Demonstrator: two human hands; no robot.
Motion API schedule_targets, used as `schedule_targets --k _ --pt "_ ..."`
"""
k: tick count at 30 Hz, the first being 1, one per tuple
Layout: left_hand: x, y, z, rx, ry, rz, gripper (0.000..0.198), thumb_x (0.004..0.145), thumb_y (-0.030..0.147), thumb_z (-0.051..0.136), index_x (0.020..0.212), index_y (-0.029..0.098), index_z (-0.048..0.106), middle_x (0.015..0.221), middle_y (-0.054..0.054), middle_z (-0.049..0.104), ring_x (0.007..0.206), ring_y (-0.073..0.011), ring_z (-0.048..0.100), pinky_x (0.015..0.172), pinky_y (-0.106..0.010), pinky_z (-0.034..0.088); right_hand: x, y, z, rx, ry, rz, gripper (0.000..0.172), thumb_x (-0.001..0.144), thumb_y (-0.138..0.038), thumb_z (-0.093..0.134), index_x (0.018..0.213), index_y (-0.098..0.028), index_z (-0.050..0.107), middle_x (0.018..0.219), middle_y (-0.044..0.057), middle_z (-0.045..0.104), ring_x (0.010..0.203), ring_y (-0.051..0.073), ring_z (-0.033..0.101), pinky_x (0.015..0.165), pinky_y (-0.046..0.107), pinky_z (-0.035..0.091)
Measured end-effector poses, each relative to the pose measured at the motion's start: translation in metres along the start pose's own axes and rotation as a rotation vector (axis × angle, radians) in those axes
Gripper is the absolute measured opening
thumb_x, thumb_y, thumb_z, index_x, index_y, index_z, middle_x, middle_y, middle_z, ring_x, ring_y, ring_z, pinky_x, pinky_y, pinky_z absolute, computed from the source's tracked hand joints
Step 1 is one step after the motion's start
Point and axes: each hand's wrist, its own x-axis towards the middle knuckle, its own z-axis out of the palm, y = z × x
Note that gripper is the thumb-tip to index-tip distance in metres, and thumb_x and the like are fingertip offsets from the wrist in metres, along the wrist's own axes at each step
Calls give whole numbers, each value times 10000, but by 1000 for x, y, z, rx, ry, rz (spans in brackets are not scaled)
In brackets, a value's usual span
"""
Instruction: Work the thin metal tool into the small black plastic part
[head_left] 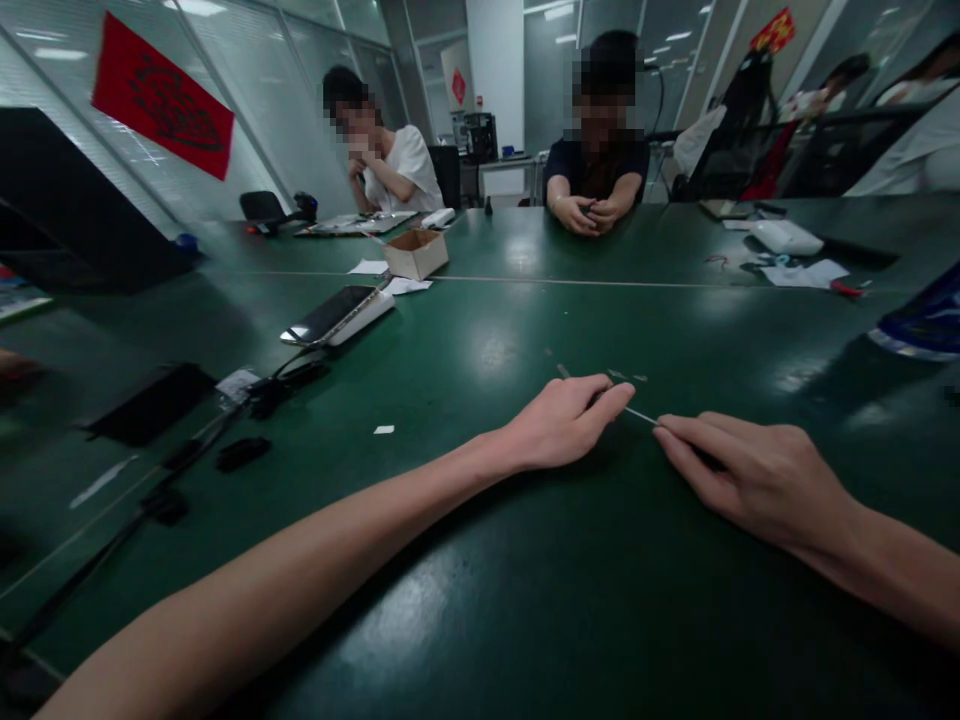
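Observation:
Between my two hands runs a thin, pale, straight strand (pixel 642 415); whether it is a string, a wire or a slim stick I cannot tell. My right hand (pixel 765 475) pinches one end between thumb and fingertips, just above the green table (pixel 480 520). At its other end, the closed thumb and fingers of my left hand (pixel 570 420) grip the strand, with the palm side hidden. Small clear strips (pixel 626 376) lie on the table just beyond my left fingers. A white scrap of paper (pixel 384 430) rests left of that hand.
Left of my hands are a black-screened device (pixel 334 315), a black flat object (pixel 154 403) and dark cables (pixel 281 385). Farther back stands an open cardboard box (pixel 416 255). A blue object (pixel 922 320) sits at right. Two people (pixel 598 165) sit across the table.

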Motion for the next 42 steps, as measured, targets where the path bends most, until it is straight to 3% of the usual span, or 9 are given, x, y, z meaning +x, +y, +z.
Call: schedule_targets --k 7,14,20,29,42 --pt "-12 5 5 69 85 -26 538 941 536 209 791 155 558 656 -15 572 617 -122 521 623 -245 387 -2 -8 -5 -35 -30 -37 278 938 -340 438 1050 -187 641 810 41 636 635 124 561 551 247 392" --pt "-37 13 12 156 95 -47 552 932 563 210 809 163 570 737 -35 603 658 -145 542 627 -254 375 -12 -43 -24 7 -132 41 308 966 -347 368 1016 -191 628 769 35 620 617 120 558 539 241 377" --pt "-42 16 16 201 119 -68 547 935 554 215 823 167 585 795 -38 623 690 -153 550 626 -253 359 -17 -64 -32 36 -115 145 318 977 -343 335 993 -211 624 732 14 617 599 122 567 544 243 385" --pt "-34 12 12 122 113 -101 561 924 571 218 815 149 571 702 -20 587 644 -133 519 609 -237 356 -10 -63 -24 98 -71 178 328 978 -334 332 963 -199 631 717 15 626 573 105 569 540 222 403" --pt "-18 1 0 -143 -32 -180 519 880 623 252 750 170 469 537 51 426 472 -92 436 496 -217 347 4 -47 -16 93 -61 128 322 977 -324 336 1006 -194 629 750 26 629 584 103 565 552 219 413"
